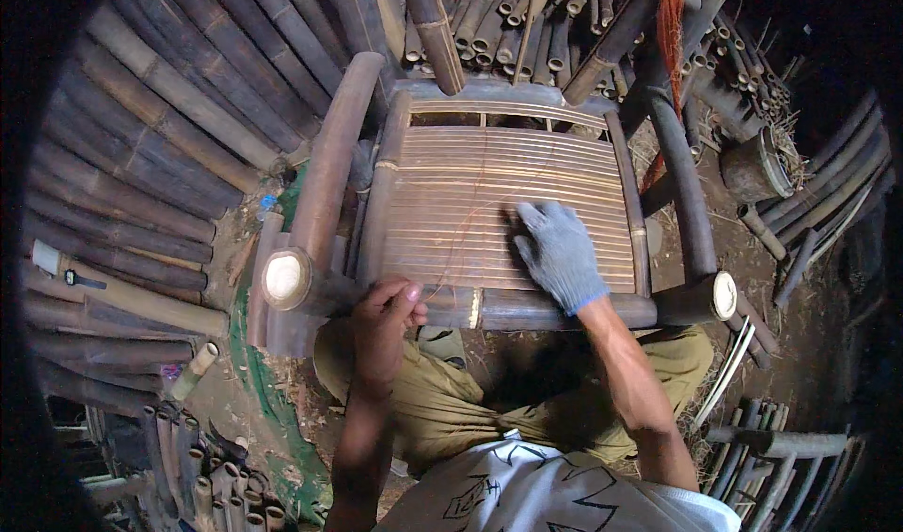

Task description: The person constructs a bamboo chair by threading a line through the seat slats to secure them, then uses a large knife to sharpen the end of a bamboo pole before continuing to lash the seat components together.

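Note:
In front of me stands a dark bamboo chair whose slatted seat (428,189) is made of thin bamboo strips. At the seat's near left corner, my bare left hand (384,320) is closed, thumb against fingers, on a thin orange cord (463,231). The cord curves loosely from there across the slats. My right hand (560,254), in a grey knitted glove with a blue cuff, lies over the right half of the seat. Its fingers are somewhat apart and nothing shows in them. Under the hands runs the front bamboo rail (527,310).
Thick bamboo armrests (331,156) rise at both sides of the seat. An orange cord bundle (670,19) hangs at the upper right. Stacked bamboo poles (132,156) fill the left, cut lengths (484,33) lie behind, and a bucket (757,167) stands at right.

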`<move>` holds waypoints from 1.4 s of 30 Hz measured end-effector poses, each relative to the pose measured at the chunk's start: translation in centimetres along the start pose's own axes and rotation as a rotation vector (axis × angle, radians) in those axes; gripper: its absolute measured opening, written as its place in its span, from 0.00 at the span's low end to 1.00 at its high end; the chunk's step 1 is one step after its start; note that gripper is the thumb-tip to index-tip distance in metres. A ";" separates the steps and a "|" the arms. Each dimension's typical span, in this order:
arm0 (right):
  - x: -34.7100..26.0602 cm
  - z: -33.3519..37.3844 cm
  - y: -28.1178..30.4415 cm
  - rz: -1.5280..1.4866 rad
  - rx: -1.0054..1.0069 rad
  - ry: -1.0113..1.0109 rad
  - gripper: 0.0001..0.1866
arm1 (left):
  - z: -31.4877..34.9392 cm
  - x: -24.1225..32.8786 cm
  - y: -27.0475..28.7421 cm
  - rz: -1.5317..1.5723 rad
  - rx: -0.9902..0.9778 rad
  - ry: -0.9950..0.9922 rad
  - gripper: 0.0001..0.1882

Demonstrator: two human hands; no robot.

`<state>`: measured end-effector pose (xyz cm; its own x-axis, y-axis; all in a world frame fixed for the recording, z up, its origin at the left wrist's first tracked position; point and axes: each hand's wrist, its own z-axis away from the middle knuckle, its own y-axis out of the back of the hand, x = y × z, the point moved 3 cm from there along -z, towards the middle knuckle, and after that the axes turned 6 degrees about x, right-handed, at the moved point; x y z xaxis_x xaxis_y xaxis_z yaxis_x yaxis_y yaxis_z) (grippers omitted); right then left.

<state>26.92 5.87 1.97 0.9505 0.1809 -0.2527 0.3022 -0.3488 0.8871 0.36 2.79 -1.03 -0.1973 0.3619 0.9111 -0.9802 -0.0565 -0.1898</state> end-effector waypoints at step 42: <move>0.1 10.2 8.1 -0.899 0.115 -0.591 0.29 | 2.5 1.4 -13.0 -0.016 -0.510 0.052 0.12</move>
<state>30.19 -6.30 5.19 0.2525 -0.0479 -0.9664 0.8818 -0.3998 0.2502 12.82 1.71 3.58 -0.1683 0.4055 0.8985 -0.8473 0.4062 -0.3420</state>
